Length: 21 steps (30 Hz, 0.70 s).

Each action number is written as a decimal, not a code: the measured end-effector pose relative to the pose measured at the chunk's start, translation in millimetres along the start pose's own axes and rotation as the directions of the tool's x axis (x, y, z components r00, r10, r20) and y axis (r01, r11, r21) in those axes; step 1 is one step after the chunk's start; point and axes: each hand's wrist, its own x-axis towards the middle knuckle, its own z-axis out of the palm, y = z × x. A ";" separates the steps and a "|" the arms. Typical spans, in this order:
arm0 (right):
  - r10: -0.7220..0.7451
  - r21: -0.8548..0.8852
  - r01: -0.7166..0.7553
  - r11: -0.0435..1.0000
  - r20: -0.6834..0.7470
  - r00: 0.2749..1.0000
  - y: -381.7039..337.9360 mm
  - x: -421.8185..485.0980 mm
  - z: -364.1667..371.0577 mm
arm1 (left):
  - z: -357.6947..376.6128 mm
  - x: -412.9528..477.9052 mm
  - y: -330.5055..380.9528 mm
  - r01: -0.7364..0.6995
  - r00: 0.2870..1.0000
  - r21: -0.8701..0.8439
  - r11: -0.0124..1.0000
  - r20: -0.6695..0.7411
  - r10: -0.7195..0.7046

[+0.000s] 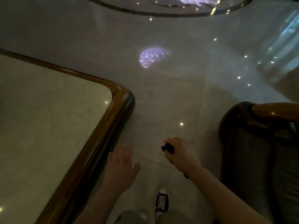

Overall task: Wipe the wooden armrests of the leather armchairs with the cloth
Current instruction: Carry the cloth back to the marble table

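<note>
My right hand (182, 153) is closed around a dark cloth (168, 148), which sticks out in front of the fingers and below the wrist. It hovers over the floor, left of a dark leather armchair (247, 159) at the right edge. The chair's polished wooden armrest (275, 111) curves along its top, up and to the right of the hand, apart from it. My left hand (123, 164) is flat with fingers spread, holding nothing, between the table and my right hand.
A marble-topped table (48, 118) with a rounded wooden rim (120, 101) fills the left side. Glossy pale floor tiles (161, 97) with light reflections run between table and armchair. My dark sneaker (161, 202) stands at the bottom.
</note>
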 end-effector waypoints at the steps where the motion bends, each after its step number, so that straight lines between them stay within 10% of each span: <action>1: -0.025 0.004 0.025 1.000 0.024 0.999 -3.1 12.8 0.3 | -2.9 3.3 -4.9 0.030 0.999 0.004 1.000 -0.013 -0.030; 21: -0.258 -0.066 0.294 0.953 0.328 0.909 -197.3 157.5 126.5 | -48.1 28.6 -231.2 0.408 0.908 -0.073 0.910 -0.076 -0.413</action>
